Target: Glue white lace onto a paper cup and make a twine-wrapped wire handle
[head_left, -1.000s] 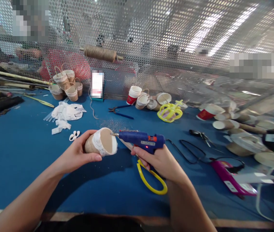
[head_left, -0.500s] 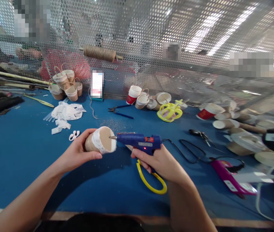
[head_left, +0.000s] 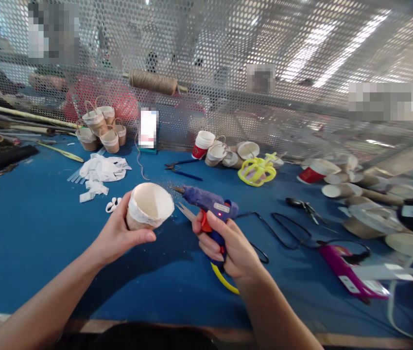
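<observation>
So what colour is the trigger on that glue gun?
Orange: the trigger stands out against the blue glue gun, clearest in the head view.

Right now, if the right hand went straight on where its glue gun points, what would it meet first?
Probably the paper cup in the left hand: the glue gun in the right hand points left at its rim, a small gap away. Depth is unclear; it might pass just behind.

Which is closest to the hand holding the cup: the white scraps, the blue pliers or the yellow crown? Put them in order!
From the left hand holding the cup:
1. White scraps, just beyond it, slightly left.
2. Blue pliers, farther back, to the right.
3. Yellow crown, farthest, well to the right.
</observation>
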Demonstrator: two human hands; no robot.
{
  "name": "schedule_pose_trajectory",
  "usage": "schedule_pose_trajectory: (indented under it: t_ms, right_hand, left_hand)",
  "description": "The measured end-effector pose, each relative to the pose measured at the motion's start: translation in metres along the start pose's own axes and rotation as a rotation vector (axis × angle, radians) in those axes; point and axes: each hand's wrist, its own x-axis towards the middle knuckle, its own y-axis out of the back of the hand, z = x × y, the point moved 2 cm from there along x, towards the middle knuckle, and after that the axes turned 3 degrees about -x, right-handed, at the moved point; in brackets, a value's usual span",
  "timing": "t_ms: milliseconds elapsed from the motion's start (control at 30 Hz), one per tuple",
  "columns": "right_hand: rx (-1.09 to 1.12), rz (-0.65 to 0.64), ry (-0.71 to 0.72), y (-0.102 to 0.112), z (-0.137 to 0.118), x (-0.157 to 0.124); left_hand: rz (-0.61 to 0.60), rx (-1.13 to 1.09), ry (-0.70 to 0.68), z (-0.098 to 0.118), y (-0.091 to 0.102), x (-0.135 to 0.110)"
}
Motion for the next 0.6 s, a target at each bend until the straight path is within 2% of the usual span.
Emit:
schedule_pose_trajectory:
  t_ms: [200, 433, 600]
  right_hand:
    - [0.110, -0.050, -0.062, -0.0075, 0.0067, 0.0022]
    - [0.061, -0.070, -0.071, -0.0083, 0.0092, 0.0013]
    - [-0.136, 0.017, 0.045, -0.0044, 0.0054, -0.0027]
  left_hand:
    - [-0.160, -0.148, 0.018, -0.0058, -0.0018, -0.0011]
    - [-0.145, -0.191, 0.013, -0.0098, -0.0002, -0.0017]
    - [-0.130, -0.140, -0.018, -0.0051, -0.0001, -0.0016]
